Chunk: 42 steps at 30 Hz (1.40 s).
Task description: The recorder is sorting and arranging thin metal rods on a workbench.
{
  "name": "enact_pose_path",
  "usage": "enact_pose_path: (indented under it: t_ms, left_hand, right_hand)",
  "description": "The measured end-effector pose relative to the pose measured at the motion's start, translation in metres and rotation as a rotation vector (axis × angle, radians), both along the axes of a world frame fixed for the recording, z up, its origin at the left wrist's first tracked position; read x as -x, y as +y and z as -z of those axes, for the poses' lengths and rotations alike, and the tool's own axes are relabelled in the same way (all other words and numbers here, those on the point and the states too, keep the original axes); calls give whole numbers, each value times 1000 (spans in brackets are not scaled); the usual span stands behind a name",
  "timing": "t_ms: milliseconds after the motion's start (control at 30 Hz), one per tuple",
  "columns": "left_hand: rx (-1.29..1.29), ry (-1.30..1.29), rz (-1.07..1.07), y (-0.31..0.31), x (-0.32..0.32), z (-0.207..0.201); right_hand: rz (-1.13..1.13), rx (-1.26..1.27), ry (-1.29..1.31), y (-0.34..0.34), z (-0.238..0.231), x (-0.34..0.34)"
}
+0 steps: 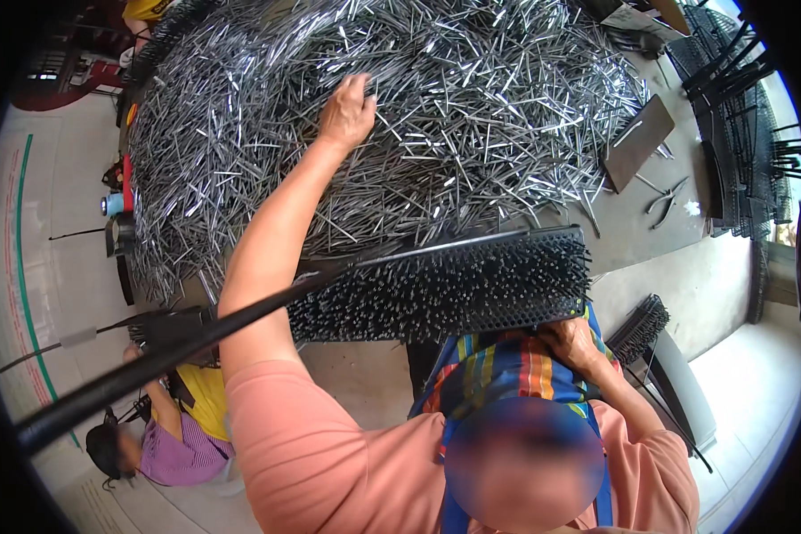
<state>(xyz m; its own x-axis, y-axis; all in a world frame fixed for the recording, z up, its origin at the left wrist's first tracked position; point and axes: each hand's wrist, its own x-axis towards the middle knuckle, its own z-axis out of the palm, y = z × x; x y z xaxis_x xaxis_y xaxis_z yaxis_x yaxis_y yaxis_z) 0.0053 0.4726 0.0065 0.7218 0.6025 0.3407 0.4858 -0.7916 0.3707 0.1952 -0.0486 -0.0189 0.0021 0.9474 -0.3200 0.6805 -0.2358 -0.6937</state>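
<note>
My left hand [347,114] reaches over a large heap of thin, shiny metal strips [472,107] on the table. Its fingers are curled together at the heap's surface; what they pinch, if anything, cannot be made out. Across my lap, along the table's near edge, lies a long black perforated rack [525,318]. Many short dark strip ends stand up from its holes. At the rack's near right side, my right hand [574,345] grips its edge, with the fingertips partly hidden beneath. A striped cloth [507,365] covers my lap under the rack.
Pliers [665,203] and a brown flat board [639,142] lie on the table's right. Black mesh racks [734,125] stand beyond them. A dark bar [178,356] crosses the view at left. One co-worker [169,427] sits lower left; another person's arm [141,34] shows far left.
</note>
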Motion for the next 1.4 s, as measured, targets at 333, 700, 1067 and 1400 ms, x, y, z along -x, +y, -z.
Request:
enact_pose_path:
  t_ms: [333, 700, 1067, 1400]
  left_hand:
    - [182, 703, -269, 39, -74, -4]
    - [238, 572, -190, 52, -99, 18]
    - [175, 538, -223, 25, -74, 14]
    - [317, -300, -558, 54, 34, 1]
  right_hand:
    - [85, 241, 42, 2, -25, -2]
    - [116, 148, 77, 8, -25, -3]
    - [82, 117, 68, 0, -20, -5]
    - [-82, -48, 159, 11, -77, -13]
